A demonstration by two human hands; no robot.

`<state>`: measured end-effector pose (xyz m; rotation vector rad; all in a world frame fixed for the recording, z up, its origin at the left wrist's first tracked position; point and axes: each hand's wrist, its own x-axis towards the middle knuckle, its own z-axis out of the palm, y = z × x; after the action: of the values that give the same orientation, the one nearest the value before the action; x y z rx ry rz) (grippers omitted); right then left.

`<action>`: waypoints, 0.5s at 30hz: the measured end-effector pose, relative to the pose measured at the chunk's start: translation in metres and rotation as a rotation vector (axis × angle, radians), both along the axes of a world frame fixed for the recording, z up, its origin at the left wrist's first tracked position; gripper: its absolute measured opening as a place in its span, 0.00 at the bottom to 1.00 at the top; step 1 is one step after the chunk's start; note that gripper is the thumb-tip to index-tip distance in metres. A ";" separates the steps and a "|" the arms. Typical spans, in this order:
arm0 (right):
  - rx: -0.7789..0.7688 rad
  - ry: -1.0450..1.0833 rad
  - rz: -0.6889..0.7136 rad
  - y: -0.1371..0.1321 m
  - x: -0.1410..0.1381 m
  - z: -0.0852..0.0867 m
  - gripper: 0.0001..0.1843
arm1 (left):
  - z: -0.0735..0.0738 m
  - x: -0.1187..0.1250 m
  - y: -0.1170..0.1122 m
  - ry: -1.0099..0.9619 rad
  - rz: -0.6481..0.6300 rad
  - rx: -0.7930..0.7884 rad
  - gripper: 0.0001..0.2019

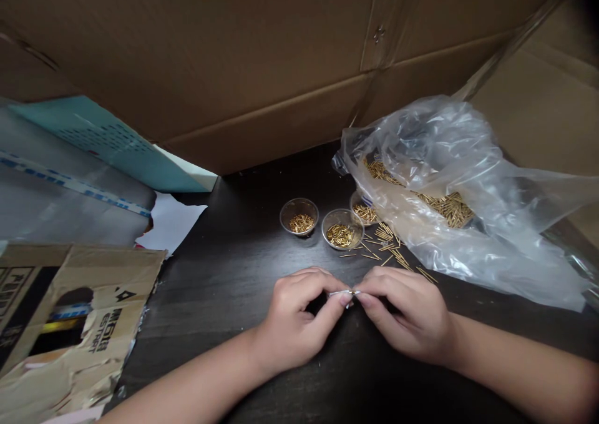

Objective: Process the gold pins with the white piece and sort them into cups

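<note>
Low over the dark table, my left hand [304, 315] and my right hand [405, 311] meet fingertip to fingertip. Thumb and forefinger of the left pinch a small whitish piece [337, 294]. A tiny gold-coloured bit shows in the gap between the hands. The right fingertips are pinched too, with something pale and small at their ends that is mostly hidden. Just beyond lie loose thin brass-coloured pins [395, 252]. Behind the hands stand a clear cup [283, 219] and a second clear cup [344, 246], both holding short gold-coloured pieces.
A third cup [354, 200] is partly covered by a large clear plastic bag [449, 143] with many brass pins. Cardboard walls [257, 55] rise behind and at right. Left are a torn cardboard box [135, 280], a grey wrapped package [70, 199], a teal box [107, 130] and white paper [173, 221].
</note>
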<state>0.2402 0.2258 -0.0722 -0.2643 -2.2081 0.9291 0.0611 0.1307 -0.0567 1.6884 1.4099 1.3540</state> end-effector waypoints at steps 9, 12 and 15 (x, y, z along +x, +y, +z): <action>0.003 -0.001 0.002 0.000 0.001 -0.001 0.06 | 0.002 0.002 -0.001 -0.040 0.002 -0.018 0.03; 0.002 0.009 0.007 -0.001 0.002 -0.001 0.06 | 0.003 0.003 -0.001 -0.045 -0.006 -0.003 0.03; 0.007 0.016 0.006 -0.001 0.002 0.000 0.06 | 0.002 0.002 -0.002 -0.052 -0.008 -0.002 0.03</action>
<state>0.2423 0.2244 -0.0724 -0.2468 -2.1980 0.9236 0.0635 0.1290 -0.0544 1.6439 1.3736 1.3813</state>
